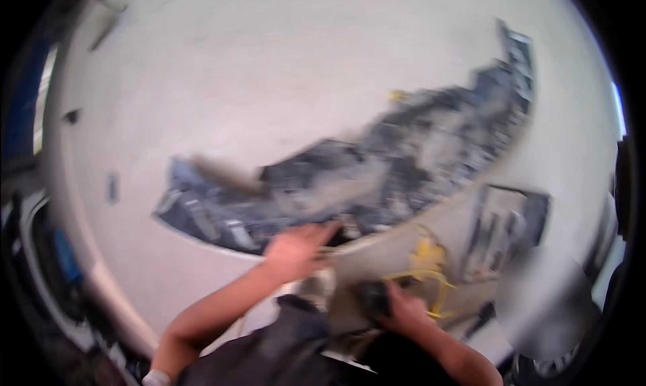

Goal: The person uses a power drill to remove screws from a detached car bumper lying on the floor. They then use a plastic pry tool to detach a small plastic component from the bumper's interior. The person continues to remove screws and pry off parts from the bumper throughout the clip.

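A long, curved, dark grey moulded part [431, 150], resembling a bumper, lies across the white work surface [282, 69]. My left hand [296, 250] reaches to its near edge with fingers stretched out and blurred, seemingly touching it. Lower right of that, my right hand [407, 305] is closed on a black object [377, 298], probably a hand tool, too smeared to identify exactly. Beside it are a yellow hose or cable [444, 295] and a yellow piece [428, 255]. Motion blur hides fine detail.
A flat grey framed piece [501, 231] lies at the right. Small dark objects [73, 115] sit near the surface's left edge. Large dark parts [57, 265] and blue items stand beyond that edge. A blurred grey shape [548, 305] is at the lower right.
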